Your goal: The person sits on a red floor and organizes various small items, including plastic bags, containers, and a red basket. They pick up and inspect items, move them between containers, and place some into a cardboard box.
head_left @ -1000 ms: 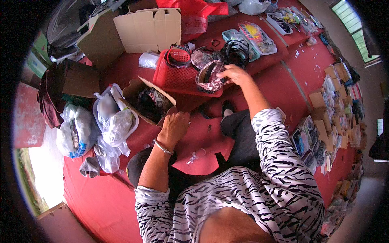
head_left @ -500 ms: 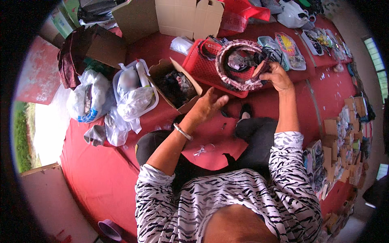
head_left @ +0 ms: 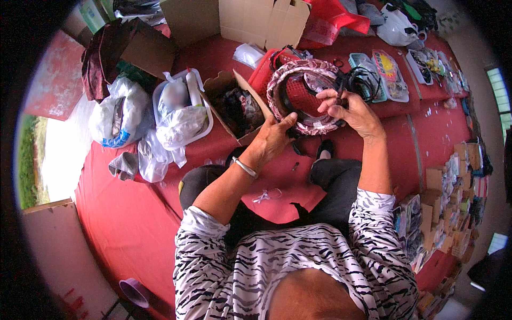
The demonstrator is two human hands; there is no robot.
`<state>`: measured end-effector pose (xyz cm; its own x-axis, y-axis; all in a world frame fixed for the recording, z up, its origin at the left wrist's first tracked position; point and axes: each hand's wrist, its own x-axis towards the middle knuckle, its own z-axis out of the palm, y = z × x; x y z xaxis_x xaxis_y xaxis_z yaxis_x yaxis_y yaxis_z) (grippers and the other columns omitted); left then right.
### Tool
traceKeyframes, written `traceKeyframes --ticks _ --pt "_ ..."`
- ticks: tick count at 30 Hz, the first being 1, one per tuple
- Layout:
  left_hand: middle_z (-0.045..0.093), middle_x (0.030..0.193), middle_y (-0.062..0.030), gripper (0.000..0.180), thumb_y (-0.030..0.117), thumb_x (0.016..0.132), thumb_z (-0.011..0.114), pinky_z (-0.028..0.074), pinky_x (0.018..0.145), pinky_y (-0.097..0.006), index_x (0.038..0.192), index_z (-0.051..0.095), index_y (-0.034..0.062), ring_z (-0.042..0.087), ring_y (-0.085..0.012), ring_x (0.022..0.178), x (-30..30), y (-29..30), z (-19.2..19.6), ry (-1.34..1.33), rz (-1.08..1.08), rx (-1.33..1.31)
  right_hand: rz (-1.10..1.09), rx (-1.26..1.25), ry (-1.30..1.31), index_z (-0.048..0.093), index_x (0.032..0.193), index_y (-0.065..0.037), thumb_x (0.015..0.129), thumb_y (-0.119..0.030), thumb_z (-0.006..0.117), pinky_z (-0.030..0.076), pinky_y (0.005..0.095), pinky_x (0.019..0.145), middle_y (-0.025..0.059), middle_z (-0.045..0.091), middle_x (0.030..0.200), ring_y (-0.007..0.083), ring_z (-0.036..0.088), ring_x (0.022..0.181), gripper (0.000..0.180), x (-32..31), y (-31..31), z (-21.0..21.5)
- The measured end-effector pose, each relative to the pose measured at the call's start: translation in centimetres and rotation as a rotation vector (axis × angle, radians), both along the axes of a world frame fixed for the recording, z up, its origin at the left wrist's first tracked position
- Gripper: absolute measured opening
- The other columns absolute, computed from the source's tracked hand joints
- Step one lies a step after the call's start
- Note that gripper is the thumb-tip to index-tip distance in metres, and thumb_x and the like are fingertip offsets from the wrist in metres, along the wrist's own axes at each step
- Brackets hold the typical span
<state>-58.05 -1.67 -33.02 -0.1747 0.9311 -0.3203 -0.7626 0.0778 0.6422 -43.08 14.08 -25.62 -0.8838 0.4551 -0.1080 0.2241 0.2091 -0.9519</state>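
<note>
A thick ring of pink, white and brown patterned fabric, like a bundle of headbands [head_left: 276, 90], is held up in front of me. My left hand [head_left: 269, 137] grips its lower left rim, thumb on top and fingers hidden behind. At the right rim my right hand [head_left: 358, 114] is closed, thumb and fingertips pinching a dark strand. Thin dark loops [head_left: 367, 80] hang out to the right of those fingers. Behind the ring stands a red mesh basket [head_left: 260, 74], partly hidden by it.
Left of the ring is an open cardboard box [head_left: 249, 92] of dark items. Farther left are a white tray [head_left: 207, 127] with plastic bags and a stuffed white bag [head_left: 130, 114]. Clear trays [head_left: 397, 88] lie at far right. Many small boxes [head_left: 434, 184] line the right side.
My left hand has moved from beside the basket onto the ring's rim. My right hand has shifted its pinch to a dark strand, and the ring has moved slightly nearer and tilted.
</note>
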Motion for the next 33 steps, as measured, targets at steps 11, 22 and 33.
traceKeyframes --ticks 11,22,33 --pt "0.058 0.111 -0.0113 0.029 0.015 0.093 0.046 0.05 0.088 -0.043 0.118 0.049 0.0011 0.057 -0.0264 0.101 -1.0 1.1 -2.1 0.014 0.201 0.055 -0.393 0.008 0.16 0.057 0.101 -0.003 0.072 -0.027 0.075 0.047 0.0278 0.068 0.0008 0.059 0.083 0.0124 0.056 0.074 0.042 -3.0 -1.5 -3.6" --pt "0.058 0.109 -0.0086 0.027 0.016 0.087 0.052 0.047 0.081 -0.04 0.113 0.051 0.0057 0.056 -0.0235 0.097 -9.9 -1.5 -1.6 0.135 0.484 -0.04 -0.522 0.381 0.207 0.06 0.085 -0.003 0.075 -0.021 0.069 0.046 0.0277 0.064 0.0024 0.06 0.074 0.0098 0.054 0.068 0.022 -4.5 -0.8 -2.0" --pt "0.052 0.102 -0.0056 0.053 0.001 0.076 0.051 0.037 0.086 -0.039 0.128 0.04 0.0046 0.05 -0.0175 0.096 -12.7 -5.1 -0.2 0.132 0.814 -0.313 -0.537 0.435 0.121 0.057 0.097 0.002 0.07 -0.029 0.071 0.049 0.0424 0.069 0.0222 0.063 0.08 0.0369 0.062 0.077 0.044 -11.3 -6.5 -5.4"
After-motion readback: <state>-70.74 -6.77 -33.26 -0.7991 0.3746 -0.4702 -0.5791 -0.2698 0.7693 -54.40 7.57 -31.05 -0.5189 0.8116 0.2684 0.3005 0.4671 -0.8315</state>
